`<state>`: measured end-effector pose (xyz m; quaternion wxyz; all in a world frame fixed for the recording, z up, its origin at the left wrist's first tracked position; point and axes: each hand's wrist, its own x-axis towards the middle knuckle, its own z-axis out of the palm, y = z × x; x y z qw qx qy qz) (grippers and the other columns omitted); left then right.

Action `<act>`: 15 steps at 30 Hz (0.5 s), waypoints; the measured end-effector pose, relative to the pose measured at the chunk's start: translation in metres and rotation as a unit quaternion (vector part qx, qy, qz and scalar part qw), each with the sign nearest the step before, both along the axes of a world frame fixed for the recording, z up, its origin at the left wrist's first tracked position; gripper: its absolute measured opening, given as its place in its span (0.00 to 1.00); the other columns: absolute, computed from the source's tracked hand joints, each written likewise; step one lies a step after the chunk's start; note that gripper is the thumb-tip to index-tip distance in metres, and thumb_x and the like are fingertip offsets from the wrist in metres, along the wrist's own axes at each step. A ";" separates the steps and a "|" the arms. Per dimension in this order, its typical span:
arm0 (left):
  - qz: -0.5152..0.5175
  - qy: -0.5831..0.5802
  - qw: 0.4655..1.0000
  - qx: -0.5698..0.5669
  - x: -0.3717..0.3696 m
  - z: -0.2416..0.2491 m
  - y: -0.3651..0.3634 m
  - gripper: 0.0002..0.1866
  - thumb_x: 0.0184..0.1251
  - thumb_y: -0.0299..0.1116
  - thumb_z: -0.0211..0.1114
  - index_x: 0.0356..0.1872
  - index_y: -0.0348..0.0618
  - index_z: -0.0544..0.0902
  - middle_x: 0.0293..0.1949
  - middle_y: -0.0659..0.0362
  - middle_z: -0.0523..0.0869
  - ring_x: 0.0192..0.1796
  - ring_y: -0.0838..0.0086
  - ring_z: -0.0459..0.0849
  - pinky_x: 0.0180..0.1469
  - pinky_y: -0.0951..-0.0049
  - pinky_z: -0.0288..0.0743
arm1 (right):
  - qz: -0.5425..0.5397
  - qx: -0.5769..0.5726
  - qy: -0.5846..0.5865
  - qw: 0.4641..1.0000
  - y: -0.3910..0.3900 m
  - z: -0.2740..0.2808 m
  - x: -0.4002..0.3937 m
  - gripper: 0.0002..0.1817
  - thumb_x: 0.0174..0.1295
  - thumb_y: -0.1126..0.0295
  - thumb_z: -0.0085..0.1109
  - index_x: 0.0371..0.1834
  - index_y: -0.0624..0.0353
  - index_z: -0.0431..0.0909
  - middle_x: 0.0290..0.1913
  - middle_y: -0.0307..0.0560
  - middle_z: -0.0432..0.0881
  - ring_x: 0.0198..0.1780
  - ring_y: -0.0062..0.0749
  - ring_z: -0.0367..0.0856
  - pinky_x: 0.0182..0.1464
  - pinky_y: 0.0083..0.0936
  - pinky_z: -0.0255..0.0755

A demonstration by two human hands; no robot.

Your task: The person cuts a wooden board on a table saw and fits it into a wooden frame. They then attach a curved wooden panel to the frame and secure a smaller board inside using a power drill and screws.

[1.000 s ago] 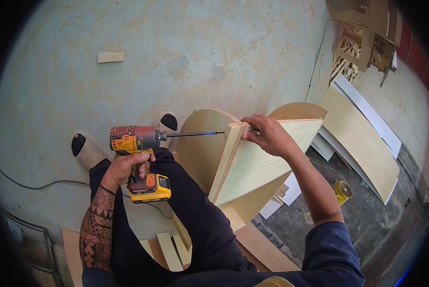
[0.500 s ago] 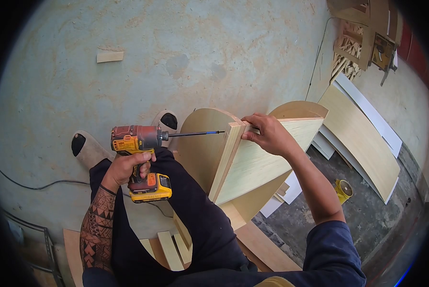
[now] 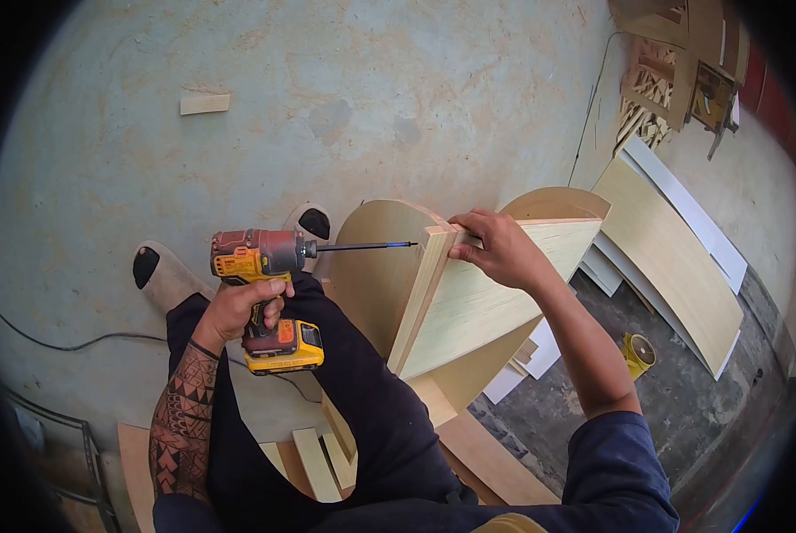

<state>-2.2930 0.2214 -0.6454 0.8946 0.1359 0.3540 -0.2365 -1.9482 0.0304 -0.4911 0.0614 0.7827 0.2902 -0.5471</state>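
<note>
My left hand [image 3: 242, 309] is closed round the handle of a yellow and dark red cordless impact driver [image 3: 258, 255] with a yellow battery at its base. Its long, thin driver bit [image 3: 362, 246] points right, and the tip is at the edge strip of a pale plywood piece [image 3: 496, 289] standing between my legs and the right side. Whether a screw sits at the tip is too small to tell. At the top corner of that piece, my right hand [image 3: 505, 251] grips the upper edge, fingers over the far side and thumb near the strip.
Curved plywood panels [image 3: 380, 258] flank the piece. A small wood offcut [image 3: 204, 104] lies on the floor at upper left. A black cable [image 3: 78, 345] runs across the left. Large sheets [image 3: 673, 266] lean at right, near a yellow round object [image 3: 638, 355].
My left hand and the impact driver have shifted slightly to the right, toward the plywood. My right hand keeps its grip in the same place.
</note>
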 end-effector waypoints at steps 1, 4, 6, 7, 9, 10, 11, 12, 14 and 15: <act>0.000 0.000 1.000 0.000 0.000 0.000 0.000 0.14 0.74 0.38 0.68 0.45 0.34 0.83 0.26 0.63 0.77 0.27 0.81 0.75 0.31 0.75 0.76 | -0.002 -0.001 0.000 1.000 0.000 0.000 0.000 0.22 0.66 0.62 0.73 0.58 0.63 0.85 0.45 0.56 0.86 0.46 0.52 0.86 0.50 0.41 0.78; -0.014 -0.002 1.000 -0.008 0.000 -0.003 0.001 0.14 0.74 0.37 0.68 0.44 0.34 0.83 0.25 0.63 0.76 0.27 0.81 0.75 0.31 0.75 0.76 | -0.005 -0.004 0.002 1.000 -0.001 0.000 0.000 0.21 0.66 0.63 0.73 0.58 0.63 0.85 0.45 0.56 0.86 0.46 0.52 0.86 0.50 0.41 0.78; 0.002 -0.005 1.000 -0.017 0.001 -0.004 -0.002 0.14 0.74 0.37 0.67 0.44 0.34 0.83 0.25 0.64 0.76 0.27 0.81 0.75 0.31 0.75 0.76 | -0.002 -0.003 0.001 1.000 0.002 0.001 0.000 0.21 0.66 0.63 0.73 0.58 0.63 0.85 0.45 0.56 0.86 0.46 0.52 0.86 0.50 0.42 0.78; 0.001 -0.005 1.000 -0.017 0.002 -0.003 -0.002 0.14 0.74 0.37 0.67 0.44 0.34 0.83 0.25 0.64 0.76 0.27 0.81 0.75 0.31 0.75 0.76 | 0.000 -0.004 0.001 1.000 0.003 0.002 -0.001 0.21 0.66 0.63 0.73 0.58 0.63 0.85 0.45 0.56 0.86 0.46 0.52 0.86 0.50 0.42 0.78; -0.001 -0.007 1.000 -0.014 0.003 -0.002 -0.001 0.14 0.75 0.38 0.67 0.44 0.34 0.83 0.25 0.64 0.76 0.26 0.81 0.75 0.31 0.75 0.76 | 0.000 -0.004 0.002 1.000 0.001 0.001 0.000 0.21 0.66 0.63 0.73 0.58 0.63 0.85 0.45 0.56 0.86 0.46 0.52 0.86 0.50 0.42 0.78; -0.001 -0.006 1.000 -0.015 0.003 -0.004 -0.004 0.14 0.75 0.38 0.67 0.44 0.34 0.83 0.25 0.64 0.76 0.26 0.81 0.75 0.31 0.75 0.76 | 0.000 -0.004 0.003 1.000 0.000 -0.001 0.000 0.21 0.66 0.63 0.73 0.58 0.63 0.85 0.45 0.56 0.86 0.46 0.52 0.86 0.50 0.42 0.78; 0.003 -0.005 1.000 -0.013 0.002 -0.005 -0.006 0.14 0.75 0.38 0.67 0.44 0.34 0.83 0.24 0.64 0.76 0.26 0.81 0.75 0.31 0.75 0.75 | 0.001 -0.004 0.004 1.000 0.000 -0.001 0.000 0.21 0.66 0.63 0.73 0.58 0.63 0.85 0.45 0.56 0.86 0.46 0.52 0.86 0.50 0.42 0.78; 0.007 -0.004 1.000 -0.011 0.002 -0.006 -0.006 0.14 0.75 0.38 0.67 0.44 0.34 0.83 0.24 0.64 0.75 0.26 0.81 0.75 0.32 0.75 0.75 | 0.002 -0.005 0.004 1.000 0.001 -0.001 0.000 0.21 0.66 0.63 0.73 0.58 0.63 0.85 0.45 0.56 0.86 0.46 0.52 0.86 0.50 0.42 0.78; -0.001 -0.008 1.000 -0.012 0.003 -0.005 -0.005 0.14 0.76 0.38 0.67 0.44 0.35 0.83 0.24 0.64 0.75 0.26 0.81 0.75 0.31 0.75 0.75 | 0.003 -0.007 0.002 1.000 0.001 0.000 0.000 0.21 0.66 0.63 0.73 0.58 0.63 0.85 0.45 0.56 0.87 0.46 0.52 0.86 0.50 0.42 0.78; -0.009 -0.011 1.000 -0.013 0.004 -0.005 -0.004 0.14 0.76 0.38 0.67 0.44 0.35 0.83 0.24 0.64 0.76 0.26 0.81 0.75 0.31 0.75 0.75 | 0.002 -0.007 0.000 1.000 0.002 0.000 0.000 0.21 0.66 0.63 0.73 0.58 0.63 0.85 0.45 0.56 0.87 0.46 0.52 0.86 0.50 0.42 0.78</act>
